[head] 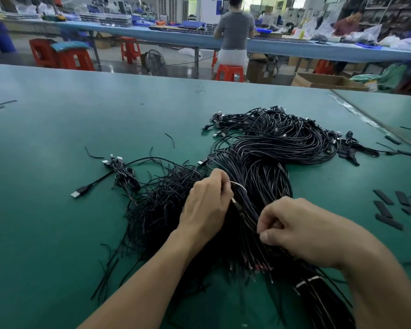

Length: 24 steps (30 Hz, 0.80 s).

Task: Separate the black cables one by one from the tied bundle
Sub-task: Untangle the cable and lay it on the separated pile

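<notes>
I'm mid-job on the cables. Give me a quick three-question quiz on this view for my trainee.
1. True or false: the left hand pinches the white tie on the bundle.
2. The small coil with USB plugs lies: A, left of the bundle, apart from it; B, right of the bundle; C, on top of the bundle.
3. Fill in: the table top is ___ in colour.

Key: 1 true; 2 A; 3 green.
</notes>
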Available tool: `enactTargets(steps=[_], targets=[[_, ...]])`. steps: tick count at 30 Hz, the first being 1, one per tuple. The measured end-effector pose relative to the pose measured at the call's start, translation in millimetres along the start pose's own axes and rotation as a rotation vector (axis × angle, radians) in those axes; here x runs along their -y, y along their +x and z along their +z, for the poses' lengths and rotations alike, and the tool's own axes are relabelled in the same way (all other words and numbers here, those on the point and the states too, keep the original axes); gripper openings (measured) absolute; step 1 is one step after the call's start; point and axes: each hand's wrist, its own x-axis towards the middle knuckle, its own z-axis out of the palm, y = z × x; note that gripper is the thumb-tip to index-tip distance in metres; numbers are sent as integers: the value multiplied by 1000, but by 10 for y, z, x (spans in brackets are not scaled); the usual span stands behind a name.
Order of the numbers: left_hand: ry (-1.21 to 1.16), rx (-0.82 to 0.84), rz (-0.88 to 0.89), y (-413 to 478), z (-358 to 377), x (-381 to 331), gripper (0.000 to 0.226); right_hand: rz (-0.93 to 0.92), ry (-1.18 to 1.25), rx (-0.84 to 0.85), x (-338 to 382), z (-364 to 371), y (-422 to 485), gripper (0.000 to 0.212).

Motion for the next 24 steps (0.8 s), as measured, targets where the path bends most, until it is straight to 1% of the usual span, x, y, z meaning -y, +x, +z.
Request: enactTargets(steps=[3,5,8,10,11,12,14,18,20,21,23,24], targets=[[22,6,-4,0,12,29,15,-8,31,4,-20,17,12,17],[39,30,-16,7,18,22,15,-18,117,-33,-24,-8,19,17],[63,59,-15,24,13,20,14,27,363,-159,-29,-66,3,19],[91,60,9,13,-6,5,13,111,517,-335,-42,-105,18,19],[105,57,24,5,-13,-2,12,134,492,-448,-49,-121,39,20],[121,59,37,-2,-25,-15,12,141,405,-541,-61,-130,61,22],[177,90,51,-6,-74,-78,13,150,257,-626,-47,-132,68,24],[357,162,56,52,-196,-225,19,170,181,-585,-22,-144,7,25],[419,144,56,31,-272,-305,22,128,190,-610,1,-166,-53,24],[453,110,82,21,-310,-339,26,91,207,-624,19,-170,-81,23],[432,53,159,11,-377,-404,32,11,251,-632,37,-161,-96,21],[366,68,179,11,-404,-457,32,-30,276,-624,40,-154,-85,20]])
